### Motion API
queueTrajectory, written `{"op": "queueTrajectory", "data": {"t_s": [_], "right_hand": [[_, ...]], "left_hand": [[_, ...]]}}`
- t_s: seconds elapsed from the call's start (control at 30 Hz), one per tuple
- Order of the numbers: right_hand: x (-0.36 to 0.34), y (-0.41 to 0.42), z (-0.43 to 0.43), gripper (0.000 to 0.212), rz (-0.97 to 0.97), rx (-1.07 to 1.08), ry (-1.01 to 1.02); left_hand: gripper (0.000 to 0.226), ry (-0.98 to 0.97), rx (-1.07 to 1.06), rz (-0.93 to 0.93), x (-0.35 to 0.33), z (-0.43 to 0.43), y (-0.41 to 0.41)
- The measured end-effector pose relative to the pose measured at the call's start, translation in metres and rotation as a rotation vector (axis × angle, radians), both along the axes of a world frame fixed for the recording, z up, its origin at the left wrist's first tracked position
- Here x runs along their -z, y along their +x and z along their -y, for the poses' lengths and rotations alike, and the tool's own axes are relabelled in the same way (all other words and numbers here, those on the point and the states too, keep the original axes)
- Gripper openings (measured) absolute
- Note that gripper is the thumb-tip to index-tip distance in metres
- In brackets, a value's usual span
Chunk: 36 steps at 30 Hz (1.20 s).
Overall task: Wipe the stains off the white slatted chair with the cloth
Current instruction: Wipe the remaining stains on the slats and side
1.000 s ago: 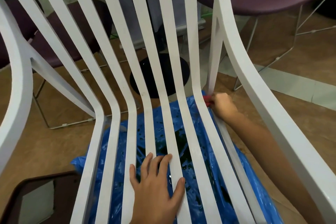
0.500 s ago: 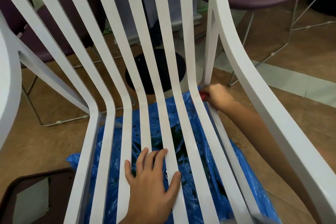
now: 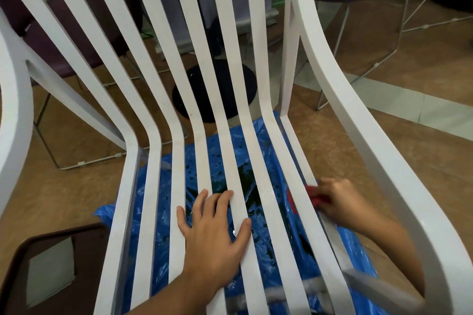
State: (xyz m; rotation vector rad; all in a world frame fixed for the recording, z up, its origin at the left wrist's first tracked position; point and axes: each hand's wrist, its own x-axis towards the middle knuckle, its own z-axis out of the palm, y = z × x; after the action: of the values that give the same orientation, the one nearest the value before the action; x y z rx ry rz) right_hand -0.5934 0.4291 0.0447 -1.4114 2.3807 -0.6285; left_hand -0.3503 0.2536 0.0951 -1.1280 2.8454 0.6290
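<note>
Currently, the left hand [image 3: 215,233] is laid flat, fingers relaxed, on the middle seat slats of the white slatted chair [image 3: 127,186], while the red cloth [image 3: 317,195] is gripped in the right hand [image 3: 340,202] against the rightmost slat.

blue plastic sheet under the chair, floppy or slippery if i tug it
Probably floppy: the blue plastic sheet bunches and wrinkles at its edge. Likely slippery, with droplets and a dark puddle on it. Looks thin and light, though the chair above may pin it.
</note>
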Motion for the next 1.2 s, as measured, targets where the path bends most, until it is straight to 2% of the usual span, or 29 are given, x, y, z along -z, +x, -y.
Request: {"op": "queueTrajectory", "data": {"t_s": [0.13, 0.3, 0.47, 0.57, 0.8, 0.93, 1.03, 1.2], "right_hand": [[-0.001, 0.033, -0.047, 0.020, 0.043, -0.065, 0.043], [-0.003, 0.016, -0.021, 0.008, 0.034, -0.049, 0.023], [0.011, -0.040, 0.053, 0.015, -0.054, 0.000, 0.065], [0.009, -0.068, 0.099, 0.026, -0.157, 0.045, 0.149], [0.017, -0.112, 0.174, 0.036, -0.242, 0.168, 0.294], [0.024, -0.101, 0.177, 0.044, -0.416, 0.070, 0.317], [0.025, -0.086, 0.168, 0.048, -0.359, 0.127, 0.327], [0.015, -0.045, 0.115, 0.034, -0.347, 0.114, 0.254]], "left_hand": [[0.066, -0.011, 0.000, 0.007, 0.000, -0.001, 0.000], [0.067, -0.013, 0.000, -0.006, 0.000, -0.001, 0.001], [0.068, -0.014, -0.005, 0.011, 0.002, -0.001, -0.001], [0.069, -0.008, -0.011, 0.020, 0.002, 0.000, -0.002], [0.067, 0.006, -0.031, -0.007, 0.004, 0.000, -0.002], [0.069, -0.009, -0.017, 0.024, 0.002, 0.001, -0.002], [0.071, -0.005, -0.013, 0.028, -0.001, 0.000, -0.003], [0.069, 0.005, -0.008, 0.022, -0.002, 0.000, -0.001]]}}
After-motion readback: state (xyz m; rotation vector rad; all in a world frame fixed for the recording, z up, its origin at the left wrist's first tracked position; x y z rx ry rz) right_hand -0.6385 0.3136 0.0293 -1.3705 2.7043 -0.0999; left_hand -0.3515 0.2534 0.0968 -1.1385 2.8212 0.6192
